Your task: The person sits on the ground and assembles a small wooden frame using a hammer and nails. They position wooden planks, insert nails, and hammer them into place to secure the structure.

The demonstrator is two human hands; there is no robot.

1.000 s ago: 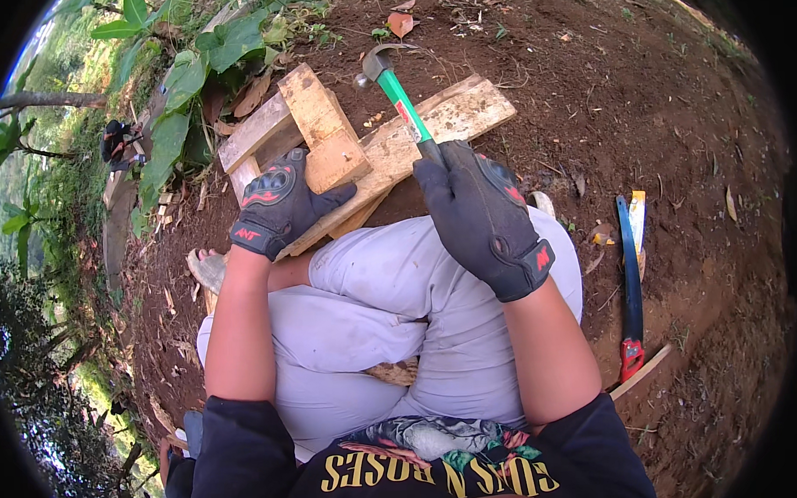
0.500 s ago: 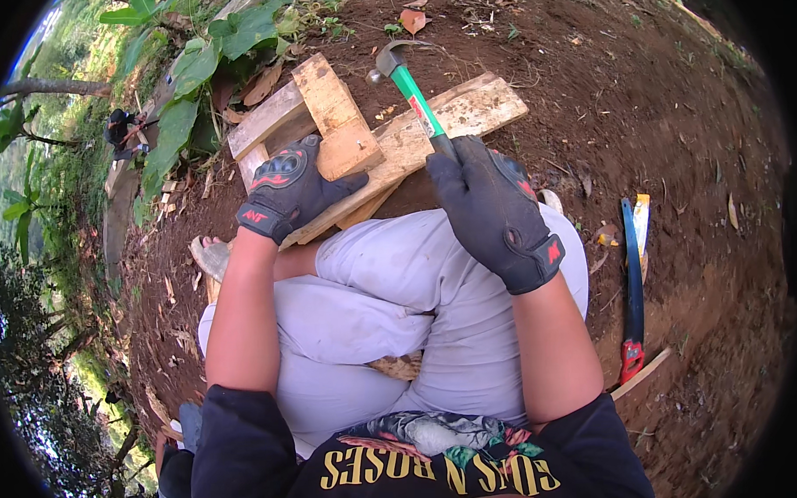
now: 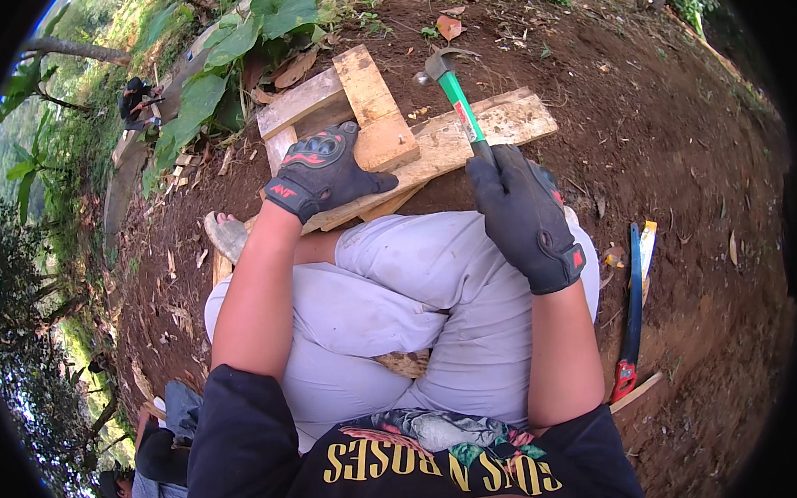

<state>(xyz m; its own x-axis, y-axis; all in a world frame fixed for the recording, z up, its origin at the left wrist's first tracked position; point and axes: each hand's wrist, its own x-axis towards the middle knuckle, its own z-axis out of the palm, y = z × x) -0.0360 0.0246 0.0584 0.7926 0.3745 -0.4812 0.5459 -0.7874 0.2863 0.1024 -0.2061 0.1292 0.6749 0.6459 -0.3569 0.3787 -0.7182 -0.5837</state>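
Both my hands wear black gloves with red trim. A small frame of wooden pieces rests on a long, rough wooden plank in front of my legs. My left hand is closed on the near left part of the frame, its thumb stretched along the lower edge of the end block. Its fingertips are partly hidden. At the right, my right hand grips the dark lower handle of a claw hammer with a green shaft. The hammer head is raised, apart from the wood, beyond the plank.
A handsaw with a dark blade and red handle lies on the soil to my right, beside a pale wood strip. Large green leaves hang at the far left. One person sits beyond them; another person is at lower left.
The whole scene has shifted right and slightly turned in the view. Both hands keep their hold, and the hammer stays raised at nearly the same place relative to the wooden frame.
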